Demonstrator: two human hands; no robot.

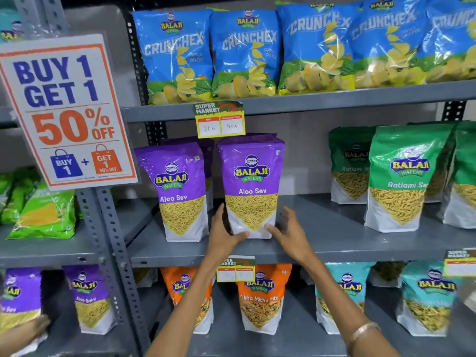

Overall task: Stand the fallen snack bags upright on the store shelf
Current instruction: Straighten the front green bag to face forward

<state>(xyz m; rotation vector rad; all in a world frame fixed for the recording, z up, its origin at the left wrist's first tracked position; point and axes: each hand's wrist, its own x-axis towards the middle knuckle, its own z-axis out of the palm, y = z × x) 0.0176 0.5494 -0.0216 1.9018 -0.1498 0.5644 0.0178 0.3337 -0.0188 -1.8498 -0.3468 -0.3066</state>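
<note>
A purple Aloo Sev bag point(252, 181) stands upright on the grey middle shelf point(334, 240). My left hand point(223, 234) cups its lower left corner, thumb across the bag's white base. My right hand point(289, 234) is at the lower right corner, thumb tip touching the base, fingers spread beside the bag. A second purple Aloo Sev bag point(180, 191) stands upright just to the left, with another partly hidden behind it.
Green Ratlami Sev bags point(401, 179) stand at the right of the same shelf. Blue Crunchex bags point(244, 52) fill the shelf above; orange Tikha Mitha bags point(260, 300) and teal bags point(427, 300) stand below. A promo sign point(67, 112) hangs left. Another person's hand point(28, 328) shows bottom left.
</note>
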